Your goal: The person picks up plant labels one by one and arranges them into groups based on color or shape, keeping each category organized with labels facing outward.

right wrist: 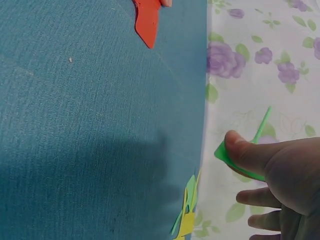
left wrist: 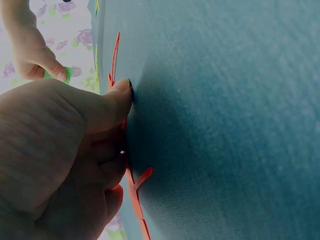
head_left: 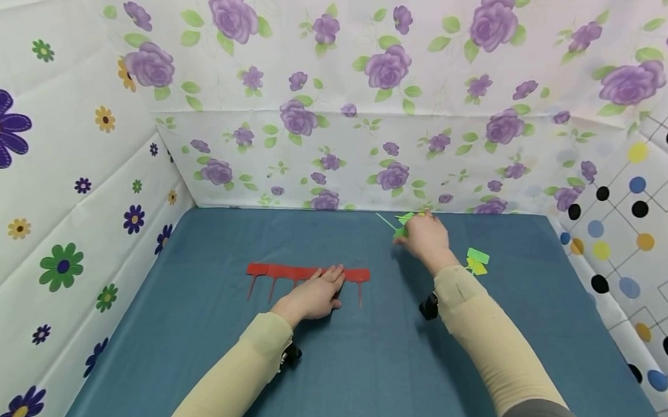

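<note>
My left hand [head_left: 314,296] rests on a row of red cable tie tags [head_left: 278,271], fingers stretched over its right part and hiding some of it. The tags lie edge to edge, flat plates at the back and thin tails toward me. In the left wrist view the thumb is right at a red tag [left wrist: 135,192]. Farther back on the right, my right hand [head_left: 426,240] pinches a green cable tie tag [right wrist: 221,152] between thumb and fingers. Its thin tail sticks out past the thumb in the right wrist view.
To the right of my right hand lies a small pile of green tags [head_left: 478,255] and yellow tags [head_left: 478,268]. A blue cloth [head_left: 358,376] covers the table. Patterned curtains [head_left: 335,189] close off the back and both sides.
</note>
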A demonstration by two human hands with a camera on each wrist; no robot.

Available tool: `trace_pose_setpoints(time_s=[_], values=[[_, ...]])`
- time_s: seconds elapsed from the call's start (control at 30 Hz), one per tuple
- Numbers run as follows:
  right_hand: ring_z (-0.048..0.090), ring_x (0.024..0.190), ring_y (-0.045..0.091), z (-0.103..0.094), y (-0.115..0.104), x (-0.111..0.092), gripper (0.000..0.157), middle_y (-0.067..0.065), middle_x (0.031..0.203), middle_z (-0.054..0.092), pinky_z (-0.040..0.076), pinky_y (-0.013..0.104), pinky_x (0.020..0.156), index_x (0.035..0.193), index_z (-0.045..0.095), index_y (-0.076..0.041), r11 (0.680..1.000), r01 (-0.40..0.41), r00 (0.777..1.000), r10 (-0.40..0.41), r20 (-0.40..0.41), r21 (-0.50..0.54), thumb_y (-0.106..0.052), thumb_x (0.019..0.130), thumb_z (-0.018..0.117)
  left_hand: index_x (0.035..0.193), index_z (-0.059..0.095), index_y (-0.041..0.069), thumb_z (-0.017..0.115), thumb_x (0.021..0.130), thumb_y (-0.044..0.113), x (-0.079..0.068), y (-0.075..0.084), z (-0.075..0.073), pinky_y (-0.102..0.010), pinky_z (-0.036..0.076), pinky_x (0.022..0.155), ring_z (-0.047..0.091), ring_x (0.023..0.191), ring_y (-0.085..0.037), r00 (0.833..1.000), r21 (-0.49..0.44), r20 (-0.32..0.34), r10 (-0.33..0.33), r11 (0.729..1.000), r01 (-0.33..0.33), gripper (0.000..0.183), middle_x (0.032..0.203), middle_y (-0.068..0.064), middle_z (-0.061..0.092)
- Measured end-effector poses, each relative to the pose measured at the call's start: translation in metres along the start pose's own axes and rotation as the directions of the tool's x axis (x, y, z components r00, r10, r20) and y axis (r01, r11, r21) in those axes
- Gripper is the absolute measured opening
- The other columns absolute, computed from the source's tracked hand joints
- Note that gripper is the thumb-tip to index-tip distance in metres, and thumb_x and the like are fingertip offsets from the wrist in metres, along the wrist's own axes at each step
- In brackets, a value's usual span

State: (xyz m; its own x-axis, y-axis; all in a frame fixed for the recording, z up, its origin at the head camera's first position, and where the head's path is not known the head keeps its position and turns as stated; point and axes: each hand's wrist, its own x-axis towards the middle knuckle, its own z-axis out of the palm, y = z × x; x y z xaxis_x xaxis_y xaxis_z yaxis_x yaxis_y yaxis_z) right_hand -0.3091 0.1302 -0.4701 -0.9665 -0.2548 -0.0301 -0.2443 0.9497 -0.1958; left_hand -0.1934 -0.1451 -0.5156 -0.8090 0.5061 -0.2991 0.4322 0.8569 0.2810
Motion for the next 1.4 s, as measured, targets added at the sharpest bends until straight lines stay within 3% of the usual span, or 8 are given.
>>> trace_pose_setpoints(time_s=[0.13, 0.23, 0.47, 0.63, 0.73, 0.83, 1.0, 1.4], values=[[0.029, 0.154, 0.054, 0.001, -0.001, -0.001, 0.028, 0.024, 0.133, 0.069, 0.03, 0.067, 0.124, 0.108, 0.078, -0.004, 0.999, 0.034, 0.999, -0.032, 0.036, -0.043, -0.031, 0.106, 0.07, 0.169, 0.031, 0.005, 0.062, 0.111, 0.028, 0.0, 0.0, 0.0, -0.047, 0.012, 0.134, 0.016, 0.164, -0.028, 1.0, 0.003, 0.003, -0.002, 1.0, 0.002, 0.07, 0.178, -0.013, 0.017], [0.027, 0.155, 0.054, 0.002, 0.0, -0.001, 0.031, 0.025, 0.138, 0.066, 0.031, 0.068, 0.124, 0.123, 0.074, -0.001, 0.996, 0.057, 0.997, -0.053, 0.062, -0.066, -0.027, 0.108, 0.063, 0.169, 0.031, 0.005, 0.062, 0.111, 0.028, 0.001, -0.001, 0.001, -0.048, 0.012, 0.134, 0.016, 0.164, -0.028, 1.0, 0.005, 0.003, -0.004, 1.0, 0.004, 0.07, 0.178, -0.013, 0.017], [0.043, 0.147, 0.053, 0.001, 0.001, -0.002, 0.023, 0.015, 0.104, 0.073, 0.048, 0.066, 0.11, 0.095, 0.076, -0.009, 0.998, 0.062, 0.998, -0.061, -0.027, 0.004, -0.03, 0.104, 0.072, 0.169, 0.031, 0.005, 0.062, 0.111, 0.028, 0.002, -0.001, 0.002, -0.048, 0.013, 0.134, 0.017, 0.164, -0.028, 1.0, 0.016, 0.0, -0.002, 1.0, 0.002, 0.07, 0.178, -0.013, 0.018], [0.046, 0.146, 0.049, 0.001, 0.001, -0.004, 0.023, 0.013, 0.12, 0.073, 0.061, 0.058, 0.082, 0.104, 0.078, -0.012, 0.991, 0.056, 0.995, -0.046, -0.086, 0.118, -0.034, 0.105, 0.072, 0.169, 0.031, 0.005, 0.062, 0.111, 0.029, 0.002, -0.001, 0.002, -0.047, 0.013, 0.134, 0.016, 0.164, -0.027, 1.0, 0.026, 0.0, -0.002, 1.0, 0.002, 0.07, 0.178, -0.012, 0.017], [0.045, 0.147, 0.047, 0.002, 0.001, -0.005, 0.023, 0.013, 0.13, 0.072, 0.061, 0.057, 0.078, 0.107, 0.077, -0.014, 0.982, 0.054, 0.993, -0.035, -0.111, 0.18, -0.036, 0.107, 0.069, 0.169, 0.03, 0.006, 0.062, 0.111, 0.029, 0.003, -0.001, 0.002, -0.048, 0.013, 0.134, 0.016, 0.164, -0.027, 1.0, 0.027, 0.004, -0.003, 1.0, 0.003, 0.07, 0.178, -0.012, 0.017], [0.066, 0.12, 0.042, 0.002, 0.0, -0.007, 0.025, 0.016, 0.123, 0.072, 0.059, 0.055, 0.074, 0.11, 0.076, -0.014, 0.969, 0.063, 0.991, -0.033, -0.126, 0.239, -0.037, 0.109, 0.065, 0.169, 0.03, 0.006, 0.062, 0.111, 0.029, 0.003, -0.001, 0.002, -0.048, 0.013, 0.134, 0.016, 0.164, -0.027, 1.0, 0.03, 0.006, -0.002, 1.0, 0.002, 0.07, 0.178, -0.012, 0.017], [0.062, 0.069, 0.025, 0.006, 0.003, -0.01, 0.029, 0.015, 0.112, 0.075, 0.046, 0.041, 0.06, 0.109, 0.074, -0.015, 0.934, 0.069, 0.995, -0.037, -0.098, 0.35, -0.041, 0.111, 0.062, 0.169, 0.03, 0.005, 0.062, 0.111, 0.029, 0.002, -0.001, 0.001, -0.048, 0.014, 0.134, 0.017, 0.164, -0.028, 1.0, 0.03, 0.003, 0.007, 1.0, -0.007, 0.07, 0.178, -0.013, 0.017], [0.061, 0.078, 0.022, 0.009, 0.027, -0.014, 0.031, 0.009, 0.116, 0.074, 0.05, 0.042, 0.07, 0.105, 0.079, -0.017, 0.906, 0.064, 0.996, -0.085, 0.03, 0.419, -0.046, 0.105, 0.069, 0.168, 0.031, 0.004, 0.062, 0.111, 0.028, 0.0, -0.001, 0.001, -0.048, 0.014, 0.134, 0.017, 0.164, -0.029, 1.0, 0.026, -0.005, 0.013, 1.0, -0.013, 0.069, 0.177, -0.014, 0.018]])
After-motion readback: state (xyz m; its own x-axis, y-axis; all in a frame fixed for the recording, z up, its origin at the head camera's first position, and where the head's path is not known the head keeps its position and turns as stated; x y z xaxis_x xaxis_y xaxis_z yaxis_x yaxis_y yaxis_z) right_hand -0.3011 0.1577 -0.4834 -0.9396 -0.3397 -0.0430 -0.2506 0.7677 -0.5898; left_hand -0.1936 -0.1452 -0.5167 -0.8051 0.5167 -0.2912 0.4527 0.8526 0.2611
